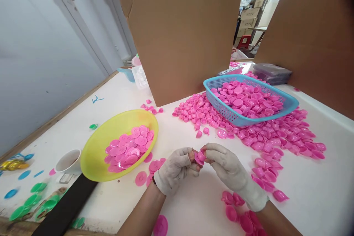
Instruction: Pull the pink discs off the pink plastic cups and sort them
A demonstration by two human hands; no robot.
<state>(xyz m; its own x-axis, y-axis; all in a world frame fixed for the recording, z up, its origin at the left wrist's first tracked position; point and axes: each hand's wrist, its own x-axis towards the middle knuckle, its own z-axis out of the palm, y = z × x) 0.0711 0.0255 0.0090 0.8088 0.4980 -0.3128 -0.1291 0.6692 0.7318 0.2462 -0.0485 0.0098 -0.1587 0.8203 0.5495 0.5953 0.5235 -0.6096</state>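
Both my hands wear white gloves with bare fingertips and meet at the middle of the table. My left hand (175, 169) pinches a small pink toy saucer (198, 159), held tilted. In the fingertips of my right hand (231, 169) is a small pink toy cup (202, 153), its base against the saucer; whether the two are joined I cannot tell. Left of my hands, a yellow bowl (95, 147) holds many flat pink saucers. Several loose saucers (141, 178) lie between the bowl and my left wrist.
A blue basket (240, 121) heaped with pink pieces sits among piled pink cups (204, 112). Brown cardboard sheets (182, 37) stand behind. A white cup (68, 159), a black strip (66, 206) and green pieces (31, 200) lie at left. More pink cups (231, 212) lie near my right forearm.
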